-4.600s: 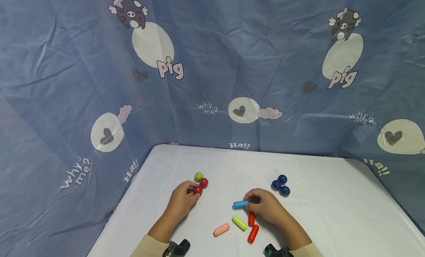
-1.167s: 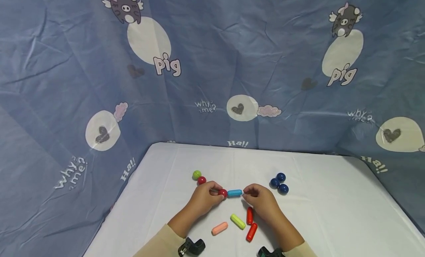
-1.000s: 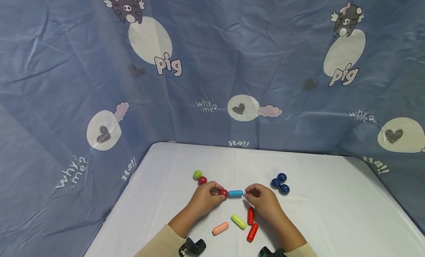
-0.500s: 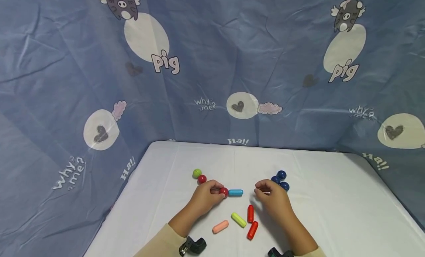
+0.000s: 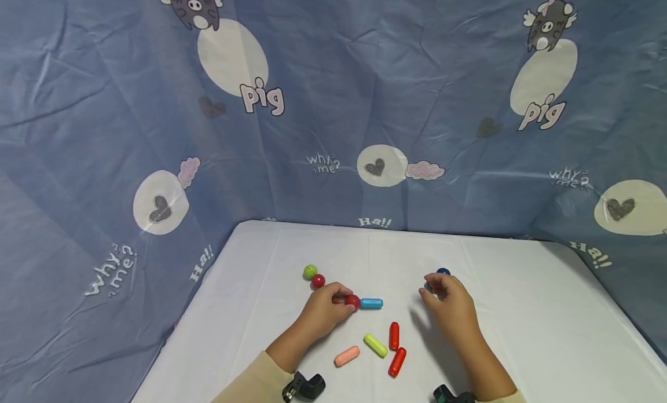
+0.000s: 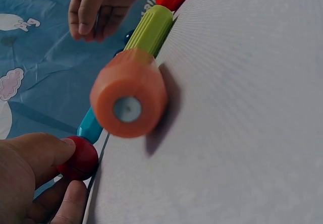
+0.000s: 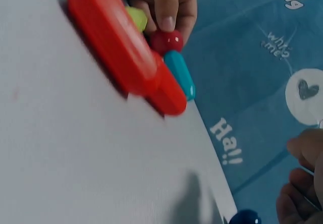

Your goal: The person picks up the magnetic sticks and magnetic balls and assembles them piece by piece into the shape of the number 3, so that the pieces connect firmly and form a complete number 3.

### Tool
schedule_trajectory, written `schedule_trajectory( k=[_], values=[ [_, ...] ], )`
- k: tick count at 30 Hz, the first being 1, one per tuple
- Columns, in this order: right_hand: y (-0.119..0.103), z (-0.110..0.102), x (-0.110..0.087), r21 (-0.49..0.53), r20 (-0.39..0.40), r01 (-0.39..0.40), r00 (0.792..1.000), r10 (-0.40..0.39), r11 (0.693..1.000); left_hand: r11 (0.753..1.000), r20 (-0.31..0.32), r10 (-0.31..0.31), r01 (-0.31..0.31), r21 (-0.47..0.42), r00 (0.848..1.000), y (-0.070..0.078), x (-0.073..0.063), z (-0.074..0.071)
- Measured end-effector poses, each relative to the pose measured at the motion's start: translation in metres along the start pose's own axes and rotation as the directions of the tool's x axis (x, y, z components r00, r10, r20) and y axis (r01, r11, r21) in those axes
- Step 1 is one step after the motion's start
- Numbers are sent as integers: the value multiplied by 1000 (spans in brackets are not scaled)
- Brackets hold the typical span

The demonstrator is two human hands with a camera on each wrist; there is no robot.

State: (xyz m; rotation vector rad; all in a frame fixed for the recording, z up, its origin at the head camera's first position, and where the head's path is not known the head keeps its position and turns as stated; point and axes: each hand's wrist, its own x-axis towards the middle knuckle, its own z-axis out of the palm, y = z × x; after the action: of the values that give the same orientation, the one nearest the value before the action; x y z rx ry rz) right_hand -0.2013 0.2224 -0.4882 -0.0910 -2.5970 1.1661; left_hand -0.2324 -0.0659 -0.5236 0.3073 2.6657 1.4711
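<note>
My left hand (image 5: 324,310) pinches a red ball (image 5: 352,301) between thumb and fingers on the white table. A light blue rod (image 5: 372,303) lies end-on against that ball, pointing right. My right hand (image 5: 452,306) hovers above the dark blue balls (image 5: 443,271), fingers loosely bent with a gap between thumb and forefinger. It mostly covers those balls in the head view. In the right wrist view one dark blue ball (image 7: 246,217) sits below the fingers (image 7: 298,183), apart from them. A second red ball (image 5: 318,281) and a green ball (image 5: 310,271) touch each other beyond my left hand.
Closer to me lie a salmon rod (image 5: 347,356), a yellow-green rod (image 5: 375,345) and two red rods (image 5: 394,336) that touch. The salmon rod's end shows a round metal disc (image 6: 127,109). A blue printed cloth (image 5: 333,113) hangs behind the table (image 5: 521,310).
The left hand carried its red ball rightward to meet the blue rod. My right hand released the rod and moved right to the dark blue balls.
</note>
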Motion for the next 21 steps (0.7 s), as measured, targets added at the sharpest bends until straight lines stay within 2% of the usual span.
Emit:
schedule_trajectory(
  k=[7,14,21],
  values=[
    [15,-13,3,9,-10,-62,998,62,998,1000,3,-11,11,-1,1000,-2,-1,-2],
    [29,-24,8,62,65,-153,987,149,986,1000,-3,-4,4,-8,1000,-2,0,-5],
    [47,-29,4,28,154,-219,965,212,975,1000,23,-18,19,-16,1000,0,1,-2]
  ],
)
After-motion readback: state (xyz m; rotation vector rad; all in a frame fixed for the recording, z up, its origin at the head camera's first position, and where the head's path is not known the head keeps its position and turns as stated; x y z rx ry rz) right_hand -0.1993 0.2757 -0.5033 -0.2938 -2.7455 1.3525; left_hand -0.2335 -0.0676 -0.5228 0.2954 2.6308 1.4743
